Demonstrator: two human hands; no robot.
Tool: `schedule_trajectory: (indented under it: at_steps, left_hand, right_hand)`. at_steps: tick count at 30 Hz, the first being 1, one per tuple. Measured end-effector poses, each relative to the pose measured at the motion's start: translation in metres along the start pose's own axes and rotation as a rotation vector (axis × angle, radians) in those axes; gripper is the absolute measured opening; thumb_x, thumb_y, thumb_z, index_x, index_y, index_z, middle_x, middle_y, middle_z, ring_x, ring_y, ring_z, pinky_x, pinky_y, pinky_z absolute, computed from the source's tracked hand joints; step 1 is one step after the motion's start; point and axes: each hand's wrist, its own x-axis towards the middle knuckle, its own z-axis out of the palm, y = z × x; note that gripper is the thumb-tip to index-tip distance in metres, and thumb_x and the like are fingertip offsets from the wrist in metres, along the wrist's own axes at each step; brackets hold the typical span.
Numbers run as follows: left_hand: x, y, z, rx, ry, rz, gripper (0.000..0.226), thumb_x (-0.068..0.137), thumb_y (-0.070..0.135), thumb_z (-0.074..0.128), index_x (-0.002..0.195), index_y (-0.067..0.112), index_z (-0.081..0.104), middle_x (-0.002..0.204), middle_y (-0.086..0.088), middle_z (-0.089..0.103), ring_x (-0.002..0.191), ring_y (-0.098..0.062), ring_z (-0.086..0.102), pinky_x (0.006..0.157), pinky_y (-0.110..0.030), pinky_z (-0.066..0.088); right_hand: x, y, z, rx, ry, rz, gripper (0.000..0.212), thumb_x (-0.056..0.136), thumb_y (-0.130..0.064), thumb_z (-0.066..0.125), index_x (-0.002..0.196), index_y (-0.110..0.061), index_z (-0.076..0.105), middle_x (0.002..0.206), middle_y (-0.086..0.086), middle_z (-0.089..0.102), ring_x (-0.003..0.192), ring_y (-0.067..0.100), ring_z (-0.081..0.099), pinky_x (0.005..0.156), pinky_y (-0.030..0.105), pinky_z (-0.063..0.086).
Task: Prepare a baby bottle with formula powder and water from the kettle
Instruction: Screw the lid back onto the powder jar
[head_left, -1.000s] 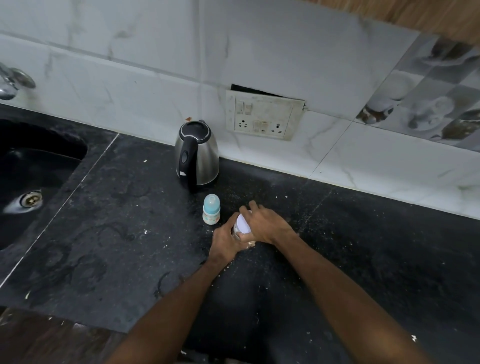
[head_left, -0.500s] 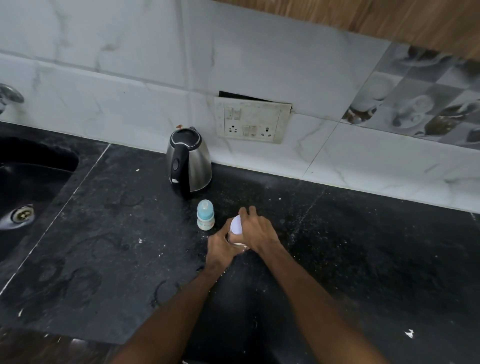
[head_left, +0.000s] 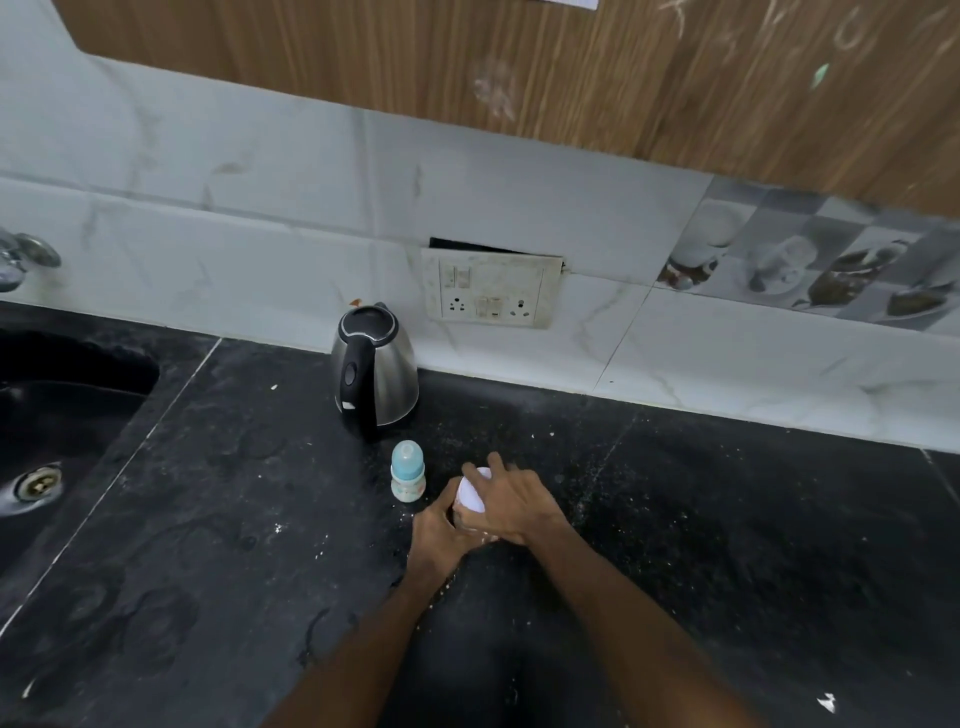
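A small baby bottle with a light blue cap stands upright on the black counter. Behind it sits a steel kettle with a black handle and lid, close to the wall. Just right of the bottle, both my hands wrap a small container with a white lid. My left hand grips its body from the left. My right hand curls over the white lid from the right. The container's body is mostly hidden by my fingers.
A black sink with a metal drain lies at the left, with a tap on the wall above it. A switch and socket plate sits on the tiled wall behind the kettle. White specks dot the counter.
The camera has tilted up, showing more wall and wooden cabinet. Both hands stay on the white-lidded container beside the bottle, with little shift.
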Motion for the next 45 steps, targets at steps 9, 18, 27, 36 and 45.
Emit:
schedule_trajectory:
  at_steps: [9,18,27,36,45]
  left_hand:
    - [-0.003,-0.009,0.013,0.007,0.098,0.02,0.073,0.065,0.016,0.088,0.129,0.042,0.064,0.093,0.015,0.077,0.088,-0.005,0.073,0.079,-0.021,0.057]
    - [-0.004,-0.013,0.022,0.056,0.115,0.015,0.073,0.066,0.026,0.089,0.134,0.032,0.062,0.091,0.014,0.077,0.082,-0.002,0.073,0.074,-0.023,0.061]
    - [-0.01,-0.006,0.008,0.074,0.023,-0.037,0.131,0.064,0.036,0.098,0.166,0.026,0.016,0.143,0.012,0.056,0.134,-0.006,0.051,0.105,-0.011,0.043]
    - [-0.028,-0.003,-0.013,0.226,0.065,-0.05,0.075,0.089,0.004,0.075,0.156,0.003,0.042,0.145,0.003,0.056,0.13,-0.005,0.051,0.096,0.007,0.027]
    - [-0.036,-0.008,-0.019,0.145,0.04,-0.09,0.015,0.093,0.006,0.073,0.106,0.011,0.075,0.088,0.022,0.071,0.087,0.009,0.069,0.09,-0.026,0.059]
  right_hand:
    - [0.014,0.009,0.017,-0.134,0.138,-0.155,0.084,0.084,-0.071,0.022,0.137,-0.013,0.051,0.094,0.023,0.066,0.066,0.037,0.064,0.054,0.036,0.041]
    - [0.01,0.0,0.027,0.015,0.126,0.029,0.062,0.095,-0.064,0.042,0.136,-0.017,0.048,0.095,0.02,0.065,0.075,0.034,0.066,0.058,0.037,0.044]
    - [-0.024,0.02,0.029,0.636,0.042,0.253,0.097,0.084,-0.072,0.065,0.161,-0.033,0.021,0.154,0.006,0.035,0.141,0.03,0.039,0.112,0.049,0.042]
    - [-0.012,0.01,0.045,0.864,0.109,0.334,0.093,0.066,-0.05,0.088,0.142,-0.03,0.039,0.141,0.0,0.053,0.128,0.023,0.053,0.104,0.038,0.048]
    - [0.045,0.033,0.018,0.846,0.221,0.373,0.093,0.067,-0.048,0.089,0.141,-0.023,0.037,0.144,0.007,0.05,0.129,0.032,0.052,0.102,0.046,0.048]
